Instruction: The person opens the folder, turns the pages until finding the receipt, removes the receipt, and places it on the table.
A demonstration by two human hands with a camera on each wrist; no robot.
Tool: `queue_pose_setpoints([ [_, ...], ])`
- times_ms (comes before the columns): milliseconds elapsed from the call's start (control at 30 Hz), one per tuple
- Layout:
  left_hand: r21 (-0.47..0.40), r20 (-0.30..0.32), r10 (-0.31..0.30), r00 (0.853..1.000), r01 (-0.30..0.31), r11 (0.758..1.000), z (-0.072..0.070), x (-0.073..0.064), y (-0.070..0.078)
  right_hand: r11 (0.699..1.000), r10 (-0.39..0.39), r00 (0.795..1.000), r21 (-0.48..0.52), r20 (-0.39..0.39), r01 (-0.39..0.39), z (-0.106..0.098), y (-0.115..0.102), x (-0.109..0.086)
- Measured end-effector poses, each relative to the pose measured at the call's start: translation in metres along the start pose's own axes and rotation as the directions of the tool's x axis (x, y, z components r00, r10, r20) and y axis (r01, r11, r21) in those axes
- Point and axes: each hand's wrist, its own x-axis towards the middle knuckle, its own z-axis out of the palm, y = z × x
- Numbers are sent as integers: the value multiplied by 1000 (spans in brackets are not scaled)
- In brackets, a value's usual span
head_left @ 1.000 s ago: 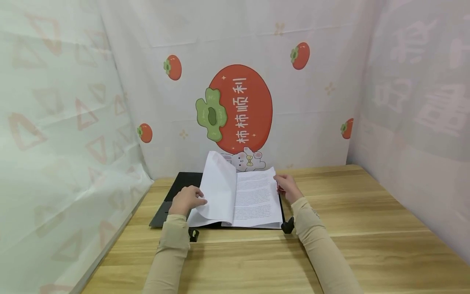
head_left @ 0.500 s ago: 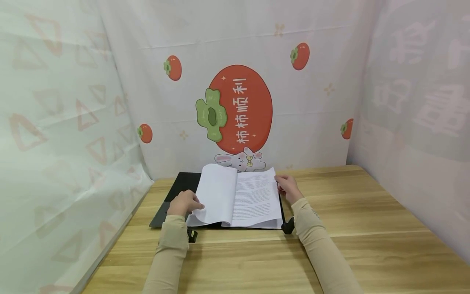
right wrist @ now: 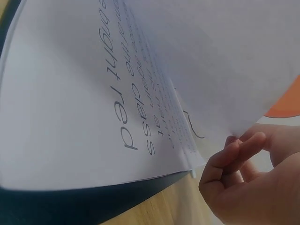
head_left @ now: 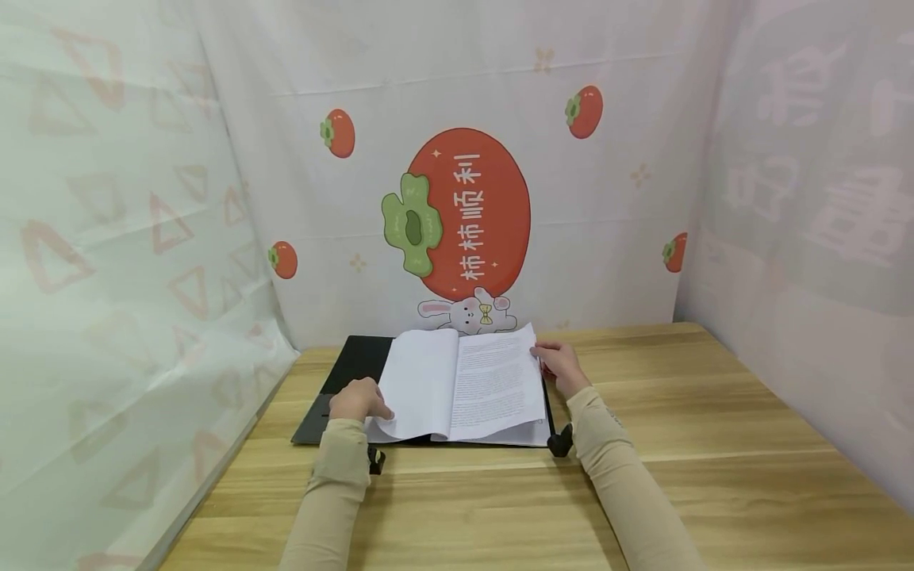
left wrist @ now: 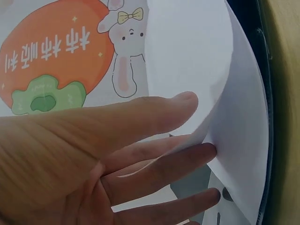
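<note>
In the head view a stack of printed sheets lies spread in an open black folder (head_left: 366,361). Its left side shows a blank white page (head_left: 417,373), the right side a printed page (head_left: 493,381). My left hand (head_left: 360,400) is at the lower left edge of the blank page. In the left wrist view the thumb (left wrist: 180,110) lies over that page, and straight fingers (left wrist: 187,164) reach around its curved edge. My right hand (right wrist: 248,168) pinches the upper right edge of the printed page, lifting it off the sheet below, whose large print shows.
The folder rests on a wooden table (head_left: 500,507), near a white backdrop (head_left: 607,198) with persimmon and rabbit prints. White cloth sides (head_left: 128,277) stand left and right. Small black pieces (head_left: 560,440) sit at both wrists.
The blank page, which stood raised on the left a second ago, has come down flatter. My left hand has moved slightly down and left. My right hand has stayed at the printed page's edge.
</note>
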Motion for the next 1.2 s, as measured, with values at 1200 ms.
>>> queue_pose_setpoints([
  [1200,-56,54,23,998,-20,998,7,1,-13,1000,23,999,-14,44,-22,0,4,2],
])
